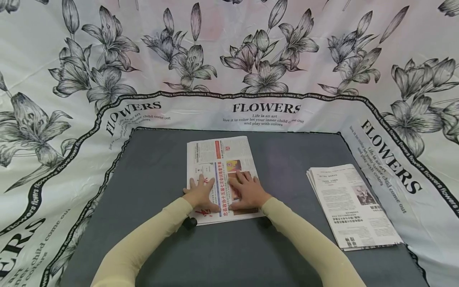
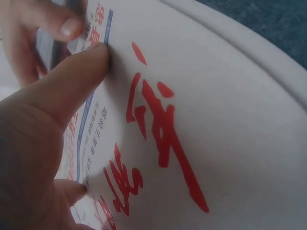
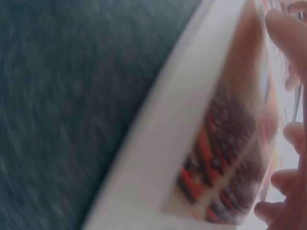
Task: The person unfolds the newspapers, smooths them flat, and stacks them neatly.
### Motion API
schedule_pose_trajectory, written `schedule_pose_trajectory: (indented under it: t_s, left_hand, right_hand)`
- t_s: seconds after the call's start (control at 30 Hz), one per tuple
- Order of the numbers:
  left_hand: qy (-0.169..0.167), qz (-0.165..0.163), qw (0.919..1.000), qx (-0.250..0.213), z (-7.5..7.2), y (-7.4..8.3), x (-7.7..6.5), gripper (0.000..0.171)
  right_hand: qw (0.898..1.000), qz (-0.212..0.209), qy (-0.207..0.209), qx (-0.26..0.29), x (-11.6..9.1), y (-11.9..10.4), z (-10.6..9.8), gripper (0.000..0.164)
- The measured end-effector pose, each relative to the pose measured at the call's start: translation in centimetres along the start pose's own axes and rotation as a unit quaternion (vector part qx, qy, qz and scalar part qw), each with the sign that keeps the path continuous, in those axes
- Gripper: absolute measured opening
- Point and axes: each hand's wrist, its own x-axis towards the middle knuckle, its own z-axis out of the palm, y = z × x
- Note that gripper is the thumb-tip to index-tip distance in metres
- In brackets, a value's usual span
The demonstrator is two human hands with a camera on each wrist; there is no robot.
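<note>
A folded newspaper (image 1: 236, 149) with red print and colour photos lies flat near the middle of the dark grey table. My left hand (image 1: 201, 194) rests on its left half with the fingers spread. On the right half lies my right hand (image 1: 248, 191), also spread, over a brown photo. The two thumbs come close together near the red headline. In the left wrist view, the left thumb (image 2: 86, 67) touches the page beside large red brush-style characters (image 2: 163, 124). The right wrist view is blurred, with the newspaper's edge (image 3: 158, 124) and a photo beside the right fingers (image 3: 292, 182).
A second stack of folded newspapers (image 1: 344, 215) lies at the table's right side, close to its edge. White flower-printed cloth (image 1: 265, 113) borders the grey table (image 1: 157, 159) at the back and both sides.
</note>
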Motion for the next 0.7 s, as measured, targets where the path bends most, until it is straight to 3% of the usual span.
schedule_pose_trajectory:
  t_s: [0.2, 0.7]
  left_hand:
    - [-0.011, 0.014, 0.9998, -0.005, -0.5, 0.0, 0.6, 0.118]
    - [-0.017, 0.036, 0.9992, -0.001, -0.6, -0.5, 1.6, 0.118]
  right_hand:
    - [0.999, 0.038, -0.018, -0.017, -0.1, -0.4, 0.8, 0.099]
    - [0.997, 0.078, -0.019, -0.005, -0.3, -0.6, 1.5, 0.102]
